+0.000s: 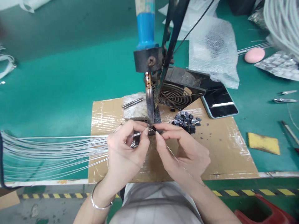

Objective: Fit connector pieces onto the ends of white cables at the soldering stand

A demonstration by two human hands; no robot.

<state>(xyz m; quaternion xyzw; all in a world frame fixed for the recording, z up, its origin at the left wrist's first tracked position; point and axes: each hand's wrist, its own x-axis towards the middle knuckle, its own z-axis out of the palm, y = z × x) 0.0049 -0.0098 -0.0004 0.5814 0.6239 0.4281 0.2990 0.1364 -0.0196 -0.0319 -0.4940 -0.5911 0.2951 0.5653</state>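
A soldering iron (146, 29) with a blue grip is clamped upright, its dark tip (149, 105) pointing down between my hands. My left hand (128, 147) is closed in a pinch just below the tip; the small piece in its fingertips is too hidden to name. My right hand (183, 149) pinches a thin strand of solder wire (172, 153), which runs back across the palm towards the wrist. Both sets of fingertips nearly meet under the iron. White cables (63, 147) lie from the left up to and beneath my left hand. Small black connectors (187, 121) are heaped beside my right fingers.
Cardboard (224, 149) covers the green bench here. Behind the iron are a black fan (175, 95), its metal bracket (171, 34) and a wrapped block (135, 110). A phone (219, 99), yellow sponge (263, 143), bubble-wrap bag (212, 49) and pink egg-shaped object (254, 55) lie right.
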